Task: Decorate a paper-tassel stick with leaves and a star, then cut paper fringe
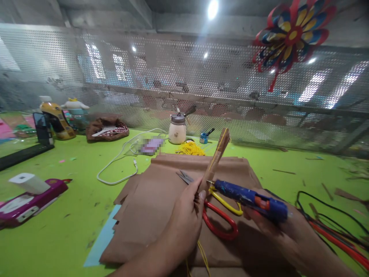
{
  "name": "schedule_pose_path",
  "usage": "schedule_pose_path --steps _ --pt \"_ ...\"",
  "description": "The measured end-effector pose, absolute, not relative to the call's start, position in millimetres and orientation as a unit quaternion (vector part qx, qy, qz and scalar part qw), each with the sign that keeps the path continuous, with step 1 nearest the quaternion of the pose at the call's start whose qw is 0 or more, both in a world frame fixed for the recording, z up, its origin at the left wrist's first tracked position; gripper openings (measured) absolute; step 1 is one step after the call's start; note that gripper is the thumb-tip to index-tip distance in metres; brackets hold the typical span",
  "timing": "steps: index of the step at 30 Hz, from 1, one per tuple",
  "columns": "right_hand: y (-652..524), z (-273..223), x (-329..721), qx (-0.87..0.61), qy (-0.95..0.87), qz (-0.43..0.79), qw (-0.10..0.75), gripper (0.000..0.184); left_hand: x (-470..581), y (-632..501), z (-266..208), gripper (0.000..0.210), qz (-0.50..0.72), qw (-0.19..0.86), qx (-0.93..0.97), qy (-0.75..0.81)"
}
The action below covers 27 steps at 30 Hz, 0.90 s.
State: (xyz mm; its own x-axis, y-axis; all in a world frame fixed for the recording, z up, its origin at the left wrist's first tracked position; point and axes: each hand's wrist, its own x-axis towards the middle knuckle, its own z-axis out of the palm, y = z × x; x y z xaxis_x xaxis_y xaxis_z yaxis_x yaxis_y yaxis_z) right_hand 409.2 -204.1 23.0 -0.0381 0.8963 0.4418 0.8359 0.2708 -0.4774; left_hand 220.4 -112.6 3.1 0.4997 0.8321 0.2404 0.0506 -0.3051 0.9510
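Note:
My left hand (188,213) is closed around a folded strip of brown paper (216,156), which stands tilted up to the right. A thin yellow cord (203,256) runs along the strip and hangs down below the hand. In my right hand (276,231) is a blue glue gun (250,198), its nozzle at the strip just above my left fingers; I cannot tell if it touches. Scissors with red and yellow handles (221,231) lie beneath the hands on a stack of brown paper sheets (150,215). My left hand hides part of the scissors.
On the green table (77,215) lie a purple power strip (37,204), a white cable (109,182), a phone (152,146) and yellow cord (190,149). A cream bottle (177,130) and a small blue jar (204,137) stand behind. Black and red cables (337,234) lie right.

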Motion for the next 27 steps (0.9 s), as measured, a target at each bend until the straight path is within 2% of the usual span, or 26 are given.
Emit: schedule_pose_path --steps 7,14,27 --pt "-206 25 411 -0.609 -0.718 0.0 0.335 0.016 220 -113 9 0.036 0.38 0.53 0.686 0.321" --pt "-209 22 414 -0.623 -0.708 0.058 0.327 0.016 219 -112 9 0.043 0.347 0.562 0.667 0.346" --pt "-209 28 410 -0.633 -0.7 0.043 0.329 0.016 219 -115 15 0.038 0.361 0.548 0.676 0.335"
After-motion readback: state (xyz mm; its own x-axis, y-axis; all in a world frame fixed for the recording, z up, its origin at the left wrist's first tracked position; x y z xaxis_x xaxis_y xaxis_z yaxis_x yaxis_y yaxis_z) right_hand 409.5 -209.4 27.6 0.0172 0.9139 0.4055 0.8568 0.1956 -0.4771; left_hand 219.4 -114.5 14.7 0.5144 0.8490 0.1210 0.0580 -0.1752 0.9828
